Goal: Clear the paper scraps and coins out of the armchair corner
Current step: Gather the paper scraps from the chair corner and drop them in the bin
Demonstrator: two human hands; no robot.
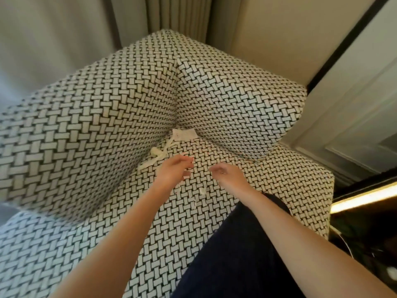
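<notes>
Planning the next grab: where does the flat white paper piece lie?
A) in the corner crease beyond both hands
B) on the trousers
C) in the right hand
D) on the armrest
A: the flat white paper piece lies in the armchair corner crease, beyond the left hand and right hand.

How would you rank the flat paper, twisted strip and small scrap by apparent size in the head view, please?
1-2. twisted strip and flat paper look alike, so unranked.
3. small scrap, clearly smallest.

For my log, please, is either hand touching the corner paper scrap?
No, left hand and right hand hover short of the paper scrap.
</notes>
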